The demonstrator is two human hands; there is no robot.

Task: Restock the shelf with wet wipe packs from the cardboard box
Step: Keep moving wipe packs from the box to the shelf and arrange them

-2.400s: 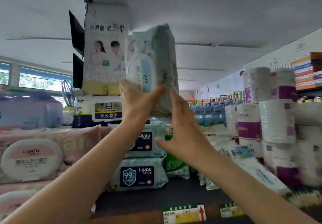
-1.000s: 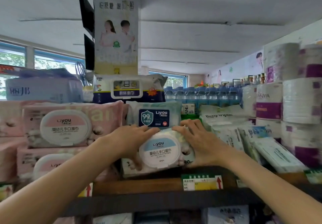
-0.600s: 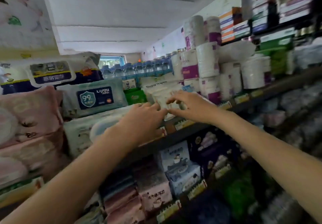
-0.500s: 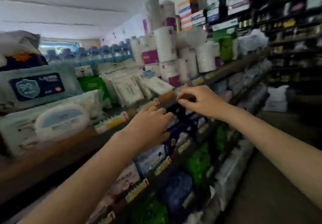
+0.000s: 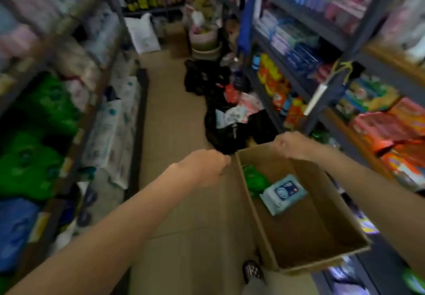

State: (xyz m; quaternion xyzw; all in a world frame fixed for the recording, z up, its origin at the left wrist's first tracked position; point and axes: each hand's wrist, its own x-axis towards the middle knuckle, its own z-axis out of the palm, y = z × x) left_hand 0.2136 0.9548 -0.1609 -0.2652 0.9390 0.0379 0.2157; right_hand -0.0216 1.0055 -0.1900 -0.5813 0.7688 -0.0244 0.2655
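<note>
The view looks down a shop aisle between two shelves. An open cardboard box [image 5: 305, 230] sits low on the right, above the tiled floor [image 5: 184, 115]. Inside it lie a light-blue wipe pack [image 5: 284, 194] with a dark label, tilted near the middle, and a green pack [image 5: 253, 179] in the far left corner. The right hand [image 5: 290, 144] hangs over the box's far rim with fingers curled down; whether it grips the rim or holds nothing cannot be told. The left hand [image 5: 204, 167] is in the air just left of the box, fingers loosely curled, holding nothing. The left shelf [image 5: 76, 134] holds green and white packs, blurred. Dark bags [image 5: 220, 101] lie on the floor beyond the box. A shoe [image 5: 252, 271] shows at the bottom.
</note>
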